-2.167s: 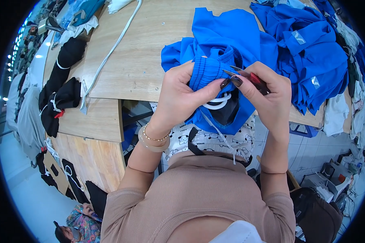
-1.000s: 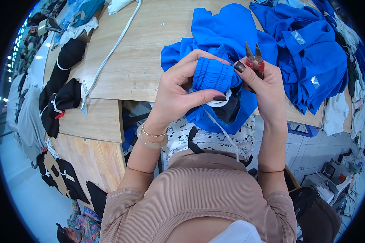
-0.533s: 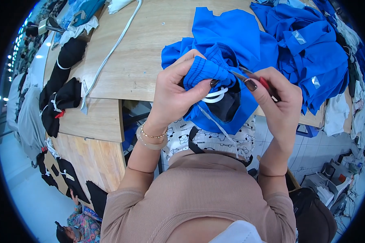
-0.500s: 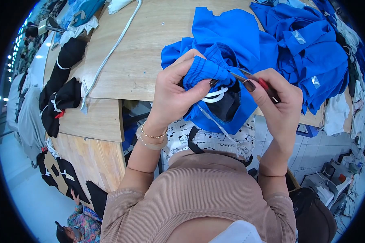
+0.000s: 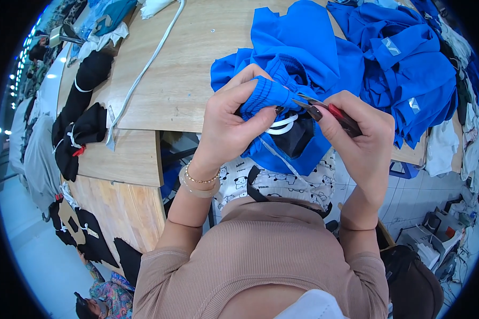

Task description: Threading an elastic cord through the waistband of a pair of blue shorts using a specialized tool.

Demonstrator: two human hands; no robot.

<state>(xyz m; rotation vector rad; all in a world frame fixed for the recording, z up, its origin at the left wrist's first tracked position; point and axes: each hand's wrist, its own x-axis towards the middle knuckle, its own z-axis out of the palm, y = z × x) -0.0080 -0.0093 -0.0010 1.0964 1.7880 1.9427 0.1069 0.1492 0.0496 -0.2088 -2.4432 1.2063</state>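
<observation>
A blue garment [image 5: 308, 42] with a gathered elastic waistband [image 5: 266, 93] lies bunched at the table's near edge and hangs toward my lap. My left hand [image 5: 237, 114] pinches the waistband between thumb and fingers. In my right hand [image 5: 356, 125] is a pair of thread snips [image 5: 343, 118] with red on the handle. Their blades stand a little apart, with the tips at the edge of the waistband. A white drawcord [image 5: 283, 125] loops out below my left thumb, over the dark inside of the garment.
More blue garments [image 5: 404, 64] are heaped at the right. Rolled black cloth [image 5: 93, 72] and a long white cord [image 5: 149, 64] lie on the wooden table [image 5: 197, 80] at left. A person [image 5: 109, 297] is at lower left; a dark chair [image 5: 412, 282] stands at lower right.
My right hand has shifted slightly left, and more of the snips now shows, with the blades parted at the waistband. The left hand keeps its hold. The person at lower left has moved an arm.
</observation>
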